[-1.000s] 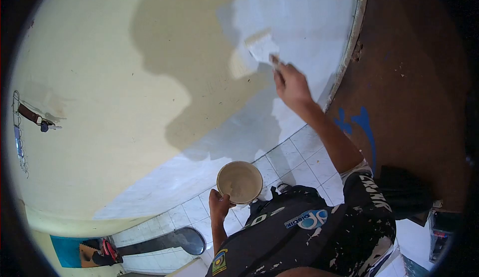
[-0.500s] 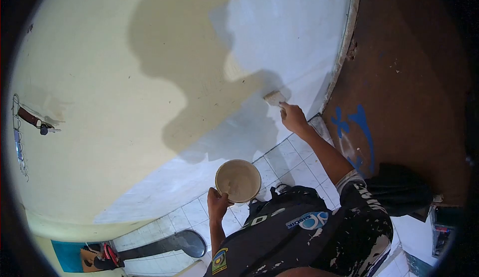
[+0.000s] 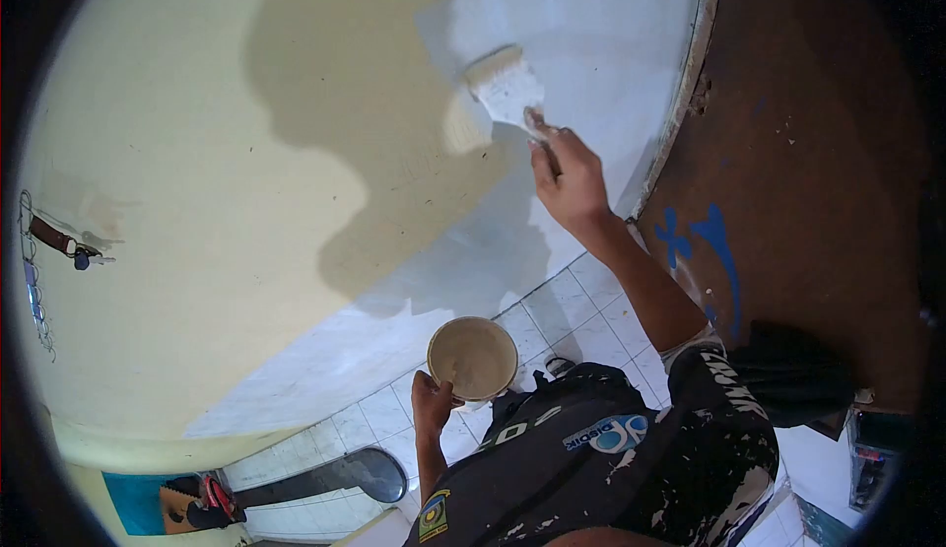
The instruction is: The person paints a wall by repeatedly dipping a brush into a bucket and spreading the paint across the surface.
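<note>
My right hand [image 3: 572, 180] is closed round the handle of a wide paintbrush [image 3: 507, 86]. The bristles lie at the wall [image 3: 286, 192], by the border between its cream part and a whitish painted patch [image 3: 591, 25]. Low in front of my body, my left hand [image 3: 432, 401] grips the rim of a round bucket [image 3: 473, 360], thumb over the edge. Inside the bucket the walls look beige and smeared. A shadow of my head and arm falls across the wall.
White floor tiles [image 3: 562, 301] run along the wall's foot. To the right stands a brown panel [image 3: 818, 153] with blue marks and dark cloth [image 3: 788, 375] beside it. Keys [image 3: 84, 256] hang on the wall at left. A dark long object [image 3: 365, 478] lies lower left.
My right hand has moved the paintbrush up the wall and a little left, from near the floor to the upper whitish patch. The left hand and bucket have barely moved.
</note>
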### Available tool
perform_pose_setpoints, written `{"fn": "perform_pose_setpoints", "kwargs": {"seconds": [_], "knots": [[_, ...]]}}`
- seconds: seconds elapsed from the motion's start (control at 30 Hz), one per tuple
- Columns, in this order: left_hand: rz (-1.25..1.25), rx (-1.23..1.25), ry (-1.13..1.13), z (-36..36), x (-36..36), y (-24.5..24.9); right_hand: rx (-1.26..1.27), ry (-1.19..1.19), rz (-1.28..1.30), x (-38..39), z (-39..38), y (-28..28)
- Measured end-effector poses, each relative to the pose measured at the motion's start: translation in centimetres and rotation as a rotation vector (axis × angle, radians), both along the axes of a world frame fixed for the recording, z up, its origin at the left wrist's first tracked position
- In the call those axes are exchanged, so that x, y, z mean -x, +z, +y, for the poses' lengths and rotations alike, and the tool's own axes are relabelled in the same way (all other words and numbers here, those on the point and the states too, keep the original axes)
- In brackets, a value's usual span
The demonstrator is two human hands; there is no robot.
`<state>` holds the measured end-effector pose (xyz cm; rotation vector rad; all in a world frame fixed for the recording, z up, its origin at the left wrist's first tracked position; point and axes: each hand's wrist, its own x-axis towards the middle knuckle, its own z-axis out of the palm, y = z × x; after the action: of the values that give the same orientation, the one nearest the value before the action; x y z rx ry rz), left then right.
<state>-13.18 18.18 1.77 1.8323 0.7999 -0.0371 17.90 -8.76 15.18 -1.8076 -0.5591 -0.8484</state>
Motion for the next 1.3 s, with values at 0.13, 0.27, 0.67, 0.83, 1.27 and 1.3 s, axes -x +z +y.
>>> {"fn": "perform_pose_setpoints", "kwargs": {"seconds": [0.13, 0.27, 0.67, 0.83, 1.27, 1.3], "knots": [[-0.044, -0.003, 0.032, 0.6, 0.8, -1.1, 0.202, -0.059, 0.039, -2.2, 1.8, -11.6], [-0.046, 0.039, 0.069, 0.4, 0.5, -0.7, 0.300, -0.070, 0.222, -1.1, 1.3, -19.0], [-0.024, -0.120, -0.044, 0.1, 0.3, -0.9, 0.339, 0.022, 0.553, -1.6, -0.7, -12.8], [-0.025, -0.011, -0.002, -0.2, 0.2, -0.8, 0.126, 0.035, 0.446, -0.6, -0.9, -5.1], [-0.084, -0.027, 0.027, 1.0, 1.4, -2.7, 0.201, -0.059, 0.091, -1.9, 0.8, -14.2], [-0.075, -0.090, 0.019, 1.2, 1.4, -3.1, 0.254, -0.060, 0.191, -1.3, 0.7, -15.6]]}}
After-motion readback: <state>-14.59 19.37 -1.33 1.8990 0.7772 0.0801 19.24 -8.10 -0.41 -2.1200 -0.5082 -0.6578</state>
